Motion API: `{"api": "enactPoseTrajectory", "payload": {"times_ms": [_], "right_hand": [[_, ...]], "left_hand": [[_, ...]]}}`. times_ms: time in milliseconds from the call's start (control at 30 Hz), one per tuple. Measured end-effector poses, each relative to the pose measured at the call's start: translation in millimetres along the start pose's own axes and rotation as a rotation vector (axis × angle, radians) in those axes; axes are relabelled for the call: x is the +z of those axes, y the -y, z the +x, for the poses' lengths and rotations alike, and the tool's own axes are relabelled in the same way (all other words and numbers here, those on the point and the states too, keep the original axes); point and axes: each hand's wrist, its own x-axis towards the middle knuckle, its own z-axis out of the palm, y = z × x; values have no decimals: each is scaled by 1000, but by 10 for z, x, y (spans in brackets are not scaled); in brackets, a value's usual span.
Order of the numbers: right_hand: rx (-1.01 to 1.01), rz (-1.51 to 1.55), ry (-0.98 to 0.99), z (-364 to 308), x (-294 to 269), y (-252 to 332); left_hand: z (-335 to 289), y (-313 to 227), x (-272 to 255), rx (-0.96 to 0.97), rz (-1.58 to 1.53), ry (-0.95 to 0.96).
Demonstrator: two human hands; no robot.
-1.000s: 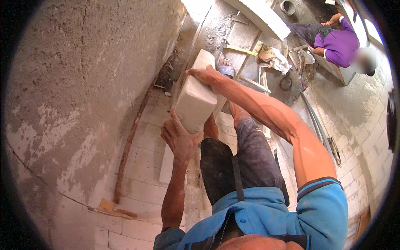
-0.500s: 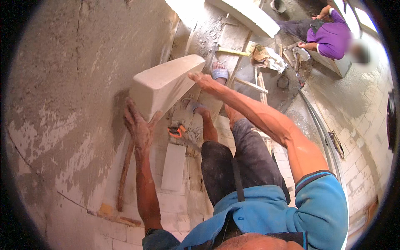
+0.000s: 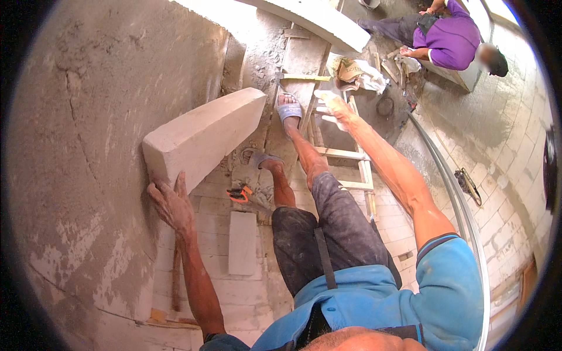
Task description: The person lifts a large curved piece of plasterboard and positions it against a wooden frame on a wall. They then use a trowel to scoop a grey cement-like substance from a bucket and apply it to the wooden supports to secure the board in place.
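A long pale building block (image 3: 205, 131), probably lightweight concrete, lies tilted against the rough grey wall on the left. My left hand (image 3: 174, 206) grips its near lower corner, thumb up along the side face and fingers at the end. What bears the block's underside is hidden. Out to the right of the block, over a wooden ladder (image 3: 345, 153), my right hand (image 3: 333, 108) is empty. Its fingers are spread and coated with white dust. Below the block rest an orange-and-black tool (image 3: 239, 194) and a smaller white block (image 3: 242, 243).
My sandalled feet (image 3: 289, 110) stand on narrow planks (image 3: 304, 58). A hammer-like tool with a yellowish handle (image 3: 307, 77) lies by them, near a crumpled sack (image 3: 357, 73). Another long white block (image 3: 319, 23) is at the far side. A person in purple (image 3: 448, 38) works at far right.
My right hand has left the block and swung away to the right, its fingers opening. The block sits farther left along the wall, with my left hand still on its near end.
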Motion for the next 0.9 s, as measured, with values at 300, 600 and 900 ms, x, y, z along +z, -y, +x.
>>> {"api": "enactPoseTrajectory", "payload": {"times_ms": [300, 600, 900], "right_hand": [[-214, -413, -186, 502, -845, 347], [-238, -628, -262, 443, -1178, 461], [-224, -866, -187, -132, -632, -207]], "left_hand": [[130, -213, -139, -170, -111, 62], [117, -97, -38, -170, 23, 54], [-5, 36, 150, -207, -244, -34]]}}
